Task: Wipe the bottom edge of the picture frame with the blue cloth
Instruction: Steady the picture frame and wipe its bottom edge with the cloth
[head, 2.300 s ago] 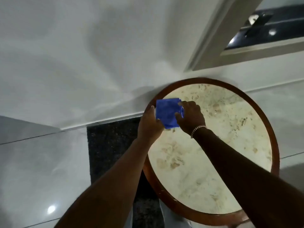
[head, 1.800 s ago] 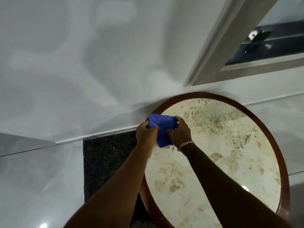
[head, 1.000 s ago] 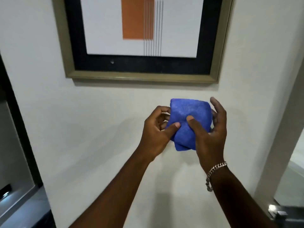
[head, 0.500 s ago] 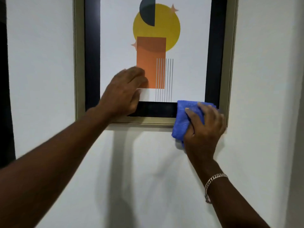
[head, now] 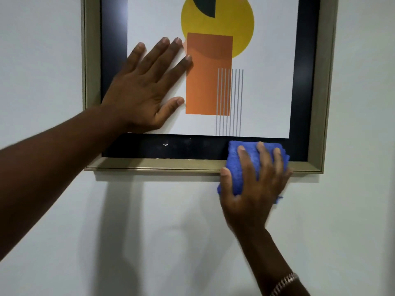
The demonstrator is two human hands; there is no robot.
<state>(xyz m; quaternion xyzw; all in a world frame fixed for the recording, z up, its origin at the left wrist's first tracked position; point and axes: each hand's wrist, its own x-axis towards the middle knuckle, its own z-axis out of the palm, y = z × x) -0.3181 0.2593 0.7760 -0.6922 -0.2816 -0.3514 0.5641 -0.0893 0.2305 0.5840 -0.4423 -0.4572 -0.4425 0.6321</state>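
From the head camera, the picture frame (head: 154,165) is seen hung on a white wall (head: 42,50). The left hand (head: 141,92) is laid flat on the glass, fingers spread, nothing gripped. The blue cloth (head: 237,154) is pressed against the bottom edge, near its right end, by the right hand (head: 254,189), fingers draped over it.

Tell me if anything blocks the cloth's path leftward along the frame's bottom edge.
Nothing visible does. The blue cloth, under the right hand, sits near the right end of the bottom edge. The left hand rests higher, on the glass.
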